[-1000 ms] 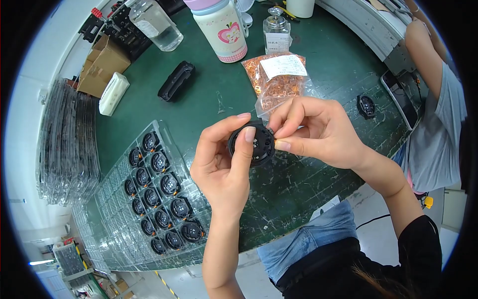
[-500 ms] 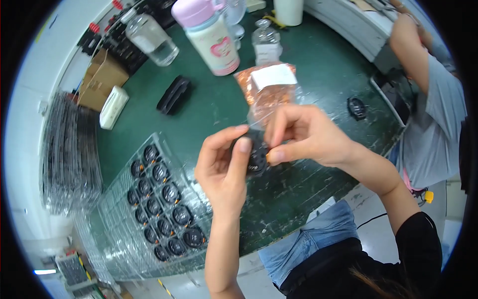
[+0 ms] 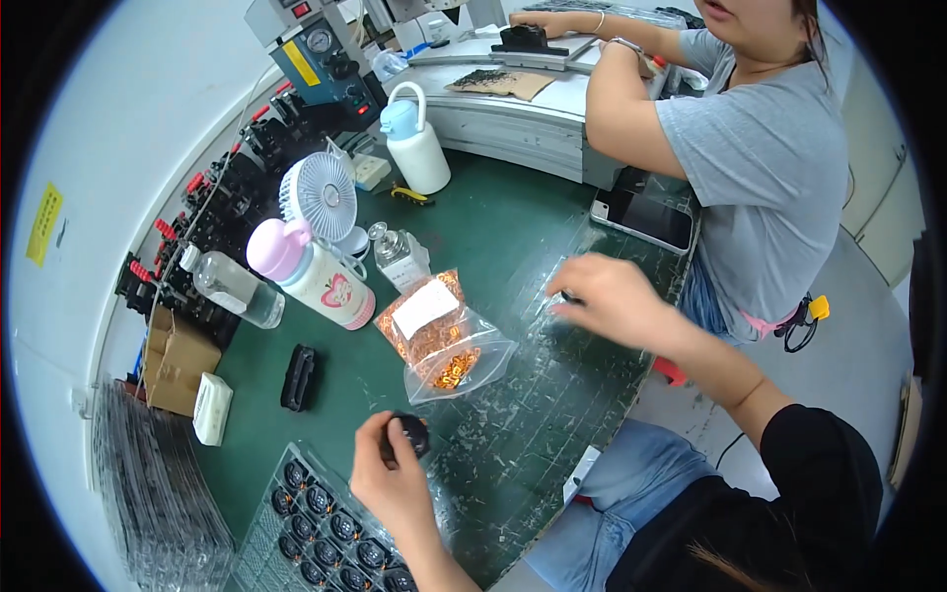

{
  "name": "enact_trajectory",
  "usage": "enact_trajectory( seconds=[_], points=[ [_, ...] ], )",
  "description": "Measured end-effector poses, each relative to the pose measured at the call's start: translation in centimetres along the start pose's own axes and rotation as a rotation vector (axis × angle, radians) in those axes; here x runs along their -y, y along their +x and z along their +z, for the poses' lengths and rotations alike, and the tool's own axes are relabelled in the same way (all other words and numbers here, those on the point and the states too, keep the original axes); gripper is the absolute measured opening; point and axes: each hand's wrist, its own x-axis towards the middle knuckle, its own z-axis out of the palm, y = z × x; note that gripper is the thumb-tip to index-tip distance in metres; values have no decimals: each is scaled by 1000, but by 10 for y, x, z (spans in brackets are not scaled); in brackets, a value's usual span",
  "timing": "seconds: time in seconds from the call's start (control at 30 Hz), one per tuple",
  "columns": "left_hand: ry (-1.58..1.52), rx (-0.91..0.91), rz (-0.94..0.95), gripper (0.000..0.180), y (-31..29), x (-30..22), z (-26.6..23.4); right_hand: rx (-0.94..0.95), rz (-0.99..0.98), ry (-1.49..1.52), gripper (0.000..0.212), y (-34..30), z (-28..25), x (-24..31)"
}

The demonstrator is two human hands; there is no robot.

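Observation:
My left hand (image 3: pixel 392 481) holds a small round black part (image 3: pixel 409 433) just above the near end of a clear plastic tray (image 3: pixel 258 533) filled with several similar black parts. My right hand (image 3: pixel 607 297) has reached out to the right over the green table (image 3: pixel 493 247), fingers curled down on a small dark piece (image 3: pixel 568 295) that is mostly hidden under them. Between the hands lies a clear bag of small orange pieces (image 3: pixel 441 340) with a white label.
A pink-capped bottle (image 3: pixel 311 272), a clear water bottle (image 3: pixel 233 288), a small glass bottle (image 3: pixel 398 255), a white fan (image 3: pixel 318 195) and a blue-capped jug (image 3: pixel 415 145) stand at the back. A black block (image 3: pixel 299 377), cardboard box (image 3: pixel 176 360) lie left. A person in grey (image 3: pixel 760 158) sits right by a phone (image 3: pixel 646 219).
The hands have come apart. My right hand left the black part and moved right across the table; my left hand lowered with the part toward the tray. The view tilted up.

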Motion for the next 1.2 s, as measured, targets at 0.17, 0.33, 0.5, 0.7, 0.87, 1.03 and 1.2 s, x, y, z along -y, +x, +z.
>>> enact_trajectory(
  seconds=[0.17, 0.33, 0.5, 0.7, 0.87, 1.03, 1.2],
  points=[
    [494, 41, -1, 9, 8, 32, -12, 122, 56, -134, 17, -17, -2, -38],
    [863, 68, 77, 19, 3, 47, -7, 27, -23, -144, 13, -12, 6, -30],
    [-24, 171, -82, 29, 6, 5, 5, -157, -395, 11, 11, 10, 19, 23],
    [-856, 219, -283, 37, -15, 0, 24, -240, -821, -58, 13, 40, 39, 101],
    [-972, -85, -380, 29, -1, 12, 14, -78, -748, 335, 12, 69, 31, 100],
    [-912, -50, -489, 29, 2, 10, 7, 428, -468, 168, 13, 72, 61, 70],
    [-889, -29, -507, 30, 2, 6, 16, 190, -395, 80, 16, 71, 96, 65]
  ],
)
